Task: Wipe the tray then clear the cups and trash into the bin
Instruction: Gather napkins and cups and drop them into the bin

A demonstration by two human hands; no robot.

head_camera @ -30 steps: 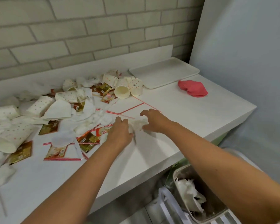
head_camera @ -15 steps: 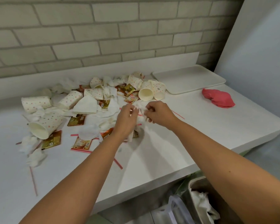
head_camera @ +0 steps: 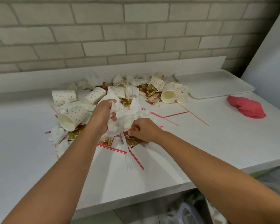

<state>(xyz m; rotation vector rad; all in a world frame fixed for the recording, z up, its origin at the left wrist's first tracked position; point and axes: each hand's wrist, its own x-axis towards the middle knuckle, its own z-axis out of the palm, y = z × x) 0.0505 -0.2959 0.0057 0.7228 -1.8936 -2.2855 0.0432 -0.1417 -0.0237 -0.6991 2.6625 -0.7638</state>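
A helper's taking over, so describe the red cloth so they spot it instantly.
Find the white tray at the counter's far right corner. Just nearer than it lies the crumpled cloth, apart from the litter pile, the only solid red lump there.

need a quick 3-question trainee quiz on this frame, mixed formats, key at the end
1. True or false: the red cloth lies on the tray.
2. What does the left hand grip? A) crumpled white tissue B) a straw C) a sachet
3. Fill in: the dotted cup nearest that hand lies on its ____.
Key: 1 false, it lies on the counter, off the tray; 2 A; 3 side.
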